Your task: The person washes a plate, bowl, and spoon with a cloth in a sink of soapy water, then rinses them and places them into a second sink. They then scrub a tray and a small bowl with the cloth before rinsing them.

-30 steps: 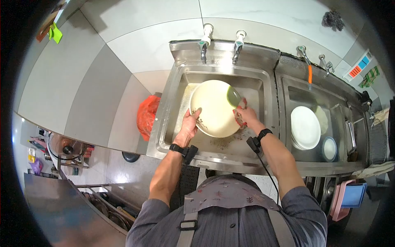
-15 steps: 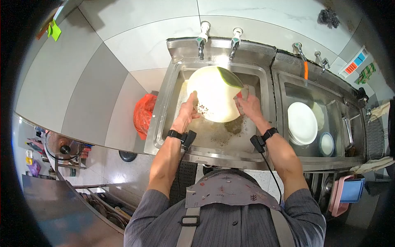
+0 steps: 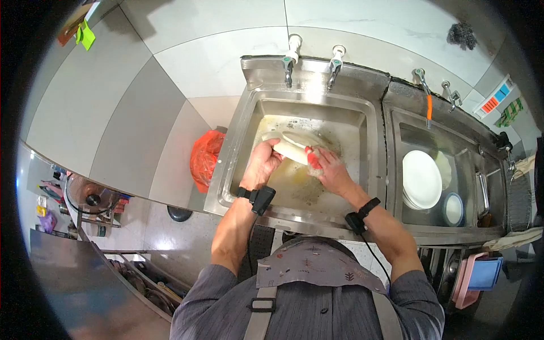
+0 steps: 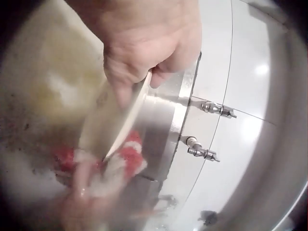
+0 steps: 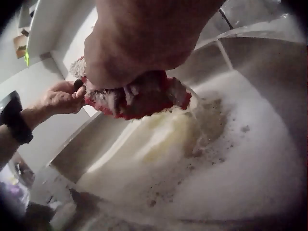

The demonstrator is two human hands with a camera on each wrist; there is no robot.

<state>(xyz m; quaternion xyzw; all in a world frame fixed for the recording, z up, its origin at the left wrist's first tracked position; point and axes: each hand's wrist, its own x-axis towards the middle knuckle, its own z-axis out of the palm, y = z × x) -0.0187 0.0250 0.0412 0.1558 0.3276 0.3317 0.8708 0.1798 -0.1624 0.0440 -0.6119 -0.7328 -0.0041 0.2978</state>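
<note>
A large cream plate is tipped nearly edge-on over the soapy water in the left sink. My left hand grips its left edge; in the left wrist view the thumb and fingers pinch the plate's rim from both faces. A red and whitish-grey cloth is bunched in my right hand, wrapped over the plate's right edge. From the right wrist, the cloth hangs wet below the palm, with foam and dark specks on the water beneath.
Two taps rise behind the left sink. In the right sink stand white plates and a blue-rimmed bowl, below a tap with an orange hose. An orange-red plastic bag sits left of the sink.
The plate has tipped from face-up to nearly edge-on, after being lifted toward the back of the sink. Both hands turned with it, and the right hand's cloth moved left and now wraps its edge.
</note>
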